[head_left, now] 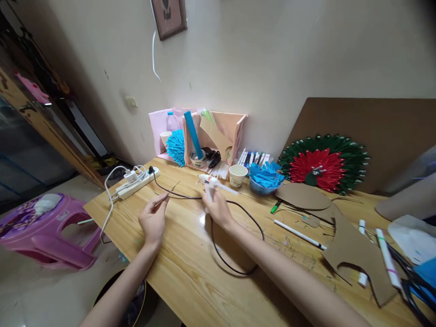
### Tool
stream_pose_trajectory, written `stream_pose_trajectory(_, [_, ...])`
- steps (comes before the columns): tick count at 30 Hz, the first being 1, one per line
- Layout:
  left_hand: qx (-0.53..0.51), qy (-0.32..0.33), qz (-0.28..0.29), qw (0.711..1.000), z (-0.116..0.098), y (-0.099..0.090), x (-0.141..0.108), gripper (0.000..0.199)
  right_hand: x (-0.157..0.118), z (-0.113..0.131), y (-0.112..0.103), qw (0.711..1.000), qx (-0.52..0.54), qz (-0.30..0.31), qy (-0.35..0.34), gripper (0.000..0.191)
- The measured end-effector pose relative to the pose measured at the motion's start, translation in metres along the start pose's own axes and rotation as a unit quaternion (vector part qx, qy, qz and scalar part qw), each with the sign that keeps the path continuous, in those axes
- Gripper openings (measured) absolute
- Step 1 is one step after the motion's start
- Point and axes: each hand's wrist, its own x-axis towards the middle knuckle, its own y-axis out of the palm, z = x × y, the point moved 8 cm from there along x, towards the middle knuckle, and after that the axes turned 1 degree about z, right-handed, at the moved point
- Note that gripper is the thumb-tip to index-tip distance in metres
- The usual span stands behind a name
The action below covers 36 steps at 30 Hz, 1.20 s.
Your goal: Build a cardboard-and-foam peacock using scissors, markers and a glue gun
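Over the middle of the wooden table (190, 268), your right hand (220, 209) grasps the white glue gun (210, 182) with its fingers curled round the handle, apparently so that the nozzle faces left. Your left hand (154, 222) pinches a thin dark piece (175, 186) between thumb and fingertips, which seems to leave its far end free. Behind that, the black cord (187, 197) runs toward the power strip (138, 184), its loose loop probably giving the gun slack.
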Motion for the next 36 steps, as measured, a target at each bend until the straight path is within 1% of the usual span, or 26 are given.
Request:
stream_pose_trajectory(2, [0.01, 0.01, 0.023, 1.0, -0.011, -0.005, -0.013, 0.018, 0.02, 0.009, 0.019, 0.999, -0.03, 0.003, 0.018, 0.021])
stream_pose_trajectory(3, [0.027, 0.033, 0.033, 0.999, -0.019, -0.007, -0.022, 0.016, 0.027, 0.012, 0.029, 0.998, -0.046, 0.008, 0.029, 0.021])
stream_pose_trajectory(5, [0.06, 0.101, 0.066, 0.991, -0.037, -0.008, -0.042, 0.012, 0.034, 0.017, 0.045, 0.996, -0.076, 0.026, 0.038, 0.024])
stream_pose_trajectory(7, [0.074, 0.172, 0.102, 0.977, -0.053, -0.004, -0.063, 0.015, 0.034, 0.02, 0.051, 0.993, -0.101, 0.046, 0.033, 0.028])
stream_pose_trajectory(8, [0.076, 0.202, 0.121, 0.969, -0.06, -0.001, -0.072, 0.018, 0.032, 0.02, 0.049, 0.992, -0.112, 0.058, 0.023, 0.03])
stream_pose_trajectory(10, [0.072, 0.248, 0.158, 0.953, -0.07, 0.009, -0.087, 0.025, 0.024, 0.017, 0.034, 0.988, -0.131, 0.084, -0.007, 0.033])
stream_pose_trajectory(11, [0.068, 0.266, 0.172, 0.946, -0.074, 0.016, -0.091, 0.028, 0.018, 0.012, 0.021, 0.985, -0.141, 0.093, -0.021, 0.032])
stream_pose_trajectory(12, [0.062, 0.282, 0.185, 0.939, -0.078, 0.023, -0.094, 0.031, 0.011, 0.004, 0.003, 0.984, -0.152, 0.094, -0.03, 0.025])
stream_pose_trajectory(14, [0.046, 0.314, 0.213, 0.924, -0.084, 0.044, -0.095, 0.035, -0.005, -0.021, -0.039, 0.981, -0.184, 0.065, -0.014, 0.006])
stream_pose_trajectory(16, [0.029, 0.354, 0.249, 0.901, -0.091, 0.073, -0.094, 0.036, -0.023, -0.051, -0.079, 0.975, -0.218, 0.02, 0.027, 0.013])
stream_pose_trajectory(17, [0.023, 0.375, 0.266, 0.888, -0.093, 0.088, -0.094, 0.036, -0.031, -0.064, -0.093, 0.972, -0.23, 0.007, 0.044, 0.011])
stream_pose_trajectory(18, [0.019, 0.396, 0.275, 0.876, -0.096, 0.103, -0.093, 0.035, -0.038, -0.075, -0.101, 0.97, -0.237, 0.002, 0.055, 0.008])
stream_pose_trajectory(20, [0.02, 0.422, 0.279, 0.862, -0.098, 0.13, -0.09, 0.031, -0.047, -0.089, -0.107, 0.967, -0.245, -0.001, 0.066, 0.005])
stream_pose_trajectory(22, [0.021, 0.425, 0.273, 0.863, -0.096, 0.148, -0.087, 0.028, -0.05, -0.094, -0.103, 0.966, -0.249, -0.002, 0.067, 0.006])
stream_pose_trajectory(24, [0.016, 0.415, 0.266, 0.87, -0.092, 0.157, -0.085, 0.026, -0.05, -0.093, -0.097, 0.965, -0.255, -0.004, 0.064, 0.009])
stream_pose_trajectory(28, [0.006, 0.372, 0.267, 0.889, -0.079, 0.157, -0.081, 0.024, -0.048, -0.092, -0.093, 0.961, -0.269, -0.01, 0.058, 0.012])
stream_pose_trajectory(33, [-0.002, 0.298, 0.272, 0.915, -0.067, 0.155, -0.069, 0.019, -0.05, -0.101, -0.098, 0.959, -0.275, -0.039, 0.054, 0.014])
stream_pose_trajectory(36, [0.002, 0.257, 0.288, 0.922, -0.06, 0.159, -0.063, 0.015, -0.051, -0.104, -0.101, 0.963, -0.258, -0.063, 0.039, 0.013])
